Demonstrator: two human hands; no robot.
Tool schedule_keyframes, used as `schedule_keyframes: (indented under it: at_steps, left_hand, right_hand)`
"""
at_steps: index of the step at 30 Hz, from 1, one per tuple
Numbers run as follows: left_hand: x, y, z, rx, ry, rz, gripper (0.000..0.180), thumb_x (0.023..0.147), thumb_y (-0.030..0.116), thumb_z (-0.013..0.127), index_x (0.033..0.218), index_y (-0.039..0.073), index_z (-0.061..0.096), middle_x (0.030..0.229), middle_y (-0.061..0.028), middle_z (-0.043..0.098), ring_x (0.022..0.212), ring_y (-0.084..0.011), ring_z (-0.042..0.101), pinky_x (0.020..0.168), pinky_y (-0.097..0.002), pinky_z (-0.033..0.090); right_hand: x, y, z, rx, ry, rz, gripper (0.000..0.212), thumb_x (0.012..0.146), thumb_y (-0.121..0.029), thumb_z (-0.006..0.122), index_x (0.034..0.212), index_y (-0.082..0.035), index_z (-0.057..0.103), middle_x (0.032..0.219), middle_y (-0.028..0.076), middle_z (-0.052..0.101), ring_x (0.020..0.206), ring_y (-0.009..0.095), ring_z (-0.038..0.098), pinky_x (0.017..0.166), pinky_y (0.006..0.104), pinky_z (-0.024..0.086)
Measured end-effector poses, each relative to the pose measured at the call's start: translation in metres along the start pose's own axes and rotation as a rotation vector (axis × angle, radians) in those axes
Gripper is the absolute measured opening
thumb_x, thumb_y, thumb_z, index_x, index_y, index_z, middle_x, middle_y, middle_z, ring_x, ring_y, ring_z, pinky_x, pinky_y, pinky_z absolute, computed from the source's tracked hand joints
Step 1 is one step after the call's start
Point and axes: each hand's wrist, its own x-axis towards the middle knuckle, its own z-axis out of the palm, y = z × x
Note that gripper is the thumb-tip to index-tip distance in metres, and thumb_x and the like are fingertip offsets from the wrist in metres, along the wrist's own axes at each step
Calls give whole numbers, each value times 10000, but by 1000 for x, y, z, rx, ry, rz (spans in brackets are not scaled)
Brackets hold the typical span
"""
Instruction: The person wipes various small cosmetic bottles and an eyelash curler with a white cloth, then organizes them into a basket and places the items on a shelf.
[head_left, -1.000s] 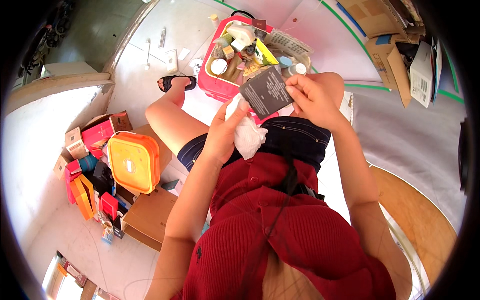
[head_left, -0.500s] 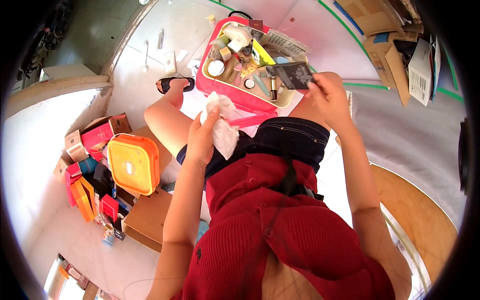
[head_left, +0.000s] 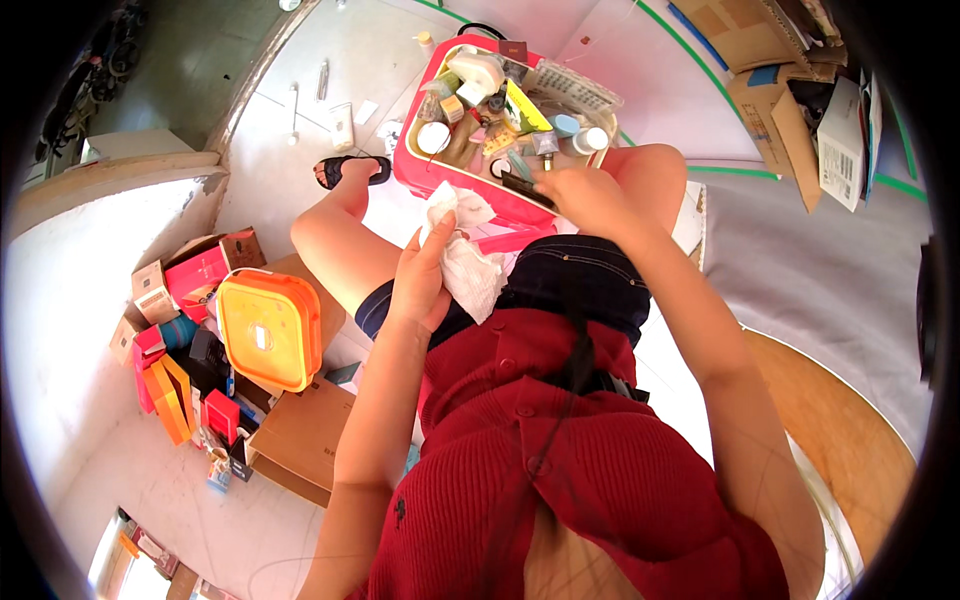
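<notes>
My left hand point(head_left: 424, 272) is closed round a crumpled white tissue point(head_left: 472, 272), held above my lap. My right hand point(head_left: 590, 203) grips a thin, flat black case point(head_left: 527, 190), tilted almost edge-on at the near rim of a pink box point(head_left: 412, 168). The fingertips of that hand are partly hidden from me. Inside the box's cream tray lie cosmetics: a white round jar point(head_left: 433, 137), a yellow-green tube point(head_left: 525, 108), a white-capped bottle point(head_left: 590, 141) and several small bottles and packets.
An orange lidded bucket point(head_left: 268, 330) stands at the left beside a heap of small boxes point(head_left: 180, 345) and an open cardboard carton point(head_left: 300, 430). Loose items, including a white packet point(head_left: 341, 127), lie on the tiled floor. Cardboard boxes point(head_left: 770, 110) sit at the far right.
My right hand has lowered the black case toward the near edge of the box and turned it edge-on. The white-capped bottle has come into view. My left hand has shifted slightly right with the tissue.
</notes>
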Motion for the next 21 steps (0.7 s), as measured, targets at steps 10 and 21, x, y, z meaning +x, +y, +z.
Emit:
schedule_keyframes:
  at_steps: [10,21]
  left_hand:
    - [4,0,4,14,17,-28,269,905,206,610,1101,33,551,928,-40,604,831,-144,595,759,-301,502]
    - [10,2,17,28,0,-37,281,904,224,603,1114,53,526,895,-42,587,805,-166,592,744,-332,514]
  right_hand:
    - [15,18,-4,-222,-119,-99,106,691,-44,575,707,-6,672,728,181,648,672,342,647,569,425,511]
    - [25,23,21,-113,-235,-100,179,752,-87,561,880,-23,668,813,197,651,766,346,650,677,455,499]
